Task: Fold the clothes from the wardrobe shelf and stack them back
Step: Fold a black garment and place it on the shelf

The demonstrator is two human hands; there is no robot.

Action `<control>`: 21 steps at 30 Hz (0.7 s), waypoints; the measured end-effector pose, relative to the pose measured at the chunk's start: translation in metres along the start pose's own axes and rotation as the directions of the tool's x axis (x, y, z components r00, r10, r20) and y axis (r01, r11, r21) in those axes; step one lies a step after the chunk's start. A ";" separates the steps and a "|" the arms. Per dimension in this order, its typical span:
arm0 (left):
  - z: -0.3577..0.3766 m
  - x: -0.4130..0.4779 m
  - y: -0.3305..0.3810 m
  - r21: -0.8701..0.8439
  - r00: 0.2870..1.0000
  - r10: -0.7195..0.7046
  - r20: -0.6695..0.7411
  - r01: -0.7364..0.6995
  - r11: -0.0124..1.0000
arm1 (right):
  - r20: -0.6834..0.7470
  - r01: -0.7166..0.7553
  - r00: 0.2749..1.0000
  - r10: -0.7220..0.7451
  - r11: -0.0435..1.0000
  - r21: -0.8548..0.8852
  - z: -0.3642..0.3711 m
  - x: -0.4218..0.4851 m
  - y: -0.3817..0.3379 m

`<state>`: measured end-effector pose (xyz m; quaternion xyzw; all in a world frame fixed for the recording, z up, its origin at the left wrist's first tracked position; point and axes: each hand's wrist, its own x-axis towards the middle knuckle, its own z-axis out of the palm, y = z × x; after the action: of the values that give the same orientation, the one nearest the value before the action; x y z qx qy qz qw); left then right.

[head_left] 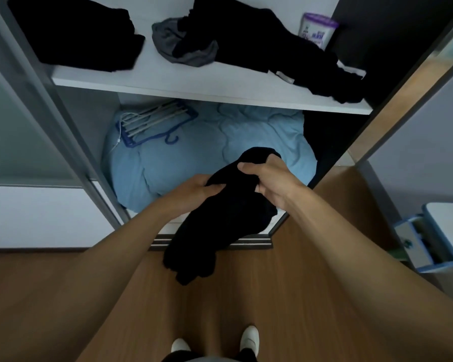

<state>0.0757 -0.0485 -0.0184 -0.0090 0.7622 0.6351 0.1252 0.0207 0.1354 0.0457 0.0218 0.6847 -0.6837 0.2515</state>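
Black garment [220, 220] hanging bunched, black clothes [73, 32] shelved

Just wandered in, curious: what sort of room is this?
Likely a bedroom, at an open wardrobe: white shelf holding black clothes, a blue quilt stowed below with a blue hanger on it.

folded stack [76, 35] left of loose clothes [272, 48] on shelf [147, 82].

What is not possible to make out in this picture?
Head view:
- Garment held by left hand and right hand: type unknown, dark and bunched.
- Tub label: blurred.
- Black pile on shelf: cut by top edge.
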 end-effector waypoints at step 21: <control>0.008 0.021 -0.004 0.312 0.998 -0.051 0.029 0.040 0.949 | 0.444 0.399 0.896 0.003 0.432 -0.809 -0.039 -0.006 -0.012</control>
<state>0.0575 -0.0389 -0.0277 0.0048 0.8500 0.5040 0.1535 0.0090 0.1730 0.0567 -0.3274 0.8729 -0.2418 0.2691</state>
